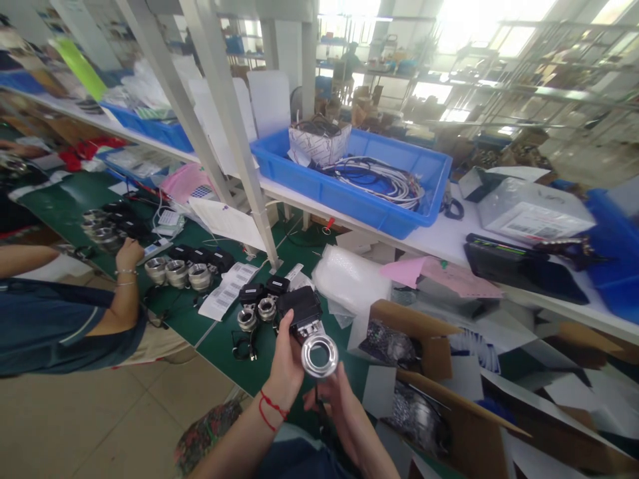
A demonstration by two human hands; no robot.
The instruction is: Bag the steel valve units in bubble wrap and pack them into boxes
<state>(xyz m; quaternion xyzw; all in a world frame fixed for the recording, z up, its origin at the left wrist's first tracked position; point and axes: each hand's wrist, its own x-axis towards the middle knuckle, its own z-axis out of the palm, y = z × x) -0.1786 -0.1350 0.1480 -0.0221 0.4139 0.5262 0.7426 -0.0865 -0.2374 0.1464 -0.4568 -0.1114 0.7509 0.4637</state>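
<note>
A motorized valve with a black actuator box (300, 305) and a shiny steel ring body (319, 355) is held up in front of me, its round bore facing me. My left hand (287, 359) is closed on its left side, the thumb lying against the black box. Below the ring, my right hand (337, 392) has its fingers curled at the ring's underside, near a dark cable (320, 407). Part of those fingers is hidden. Just left of the valve, two smaller valves (257, 309) with black tops stand on the green bench (224, 342), a coiled black cable (244, 347) beside them.
Open cardboard boxes (434, 346) with bubble-wrapped items stand at right. Bubble wrap (352, 279) lies behind the valve. A blue tray (349, 193) of cables sits on the shelf above. To the left, a co-worker's arm (127, 286) reaches near several larger valves (177, 273) and a printed sheet (228, 291).
</note>
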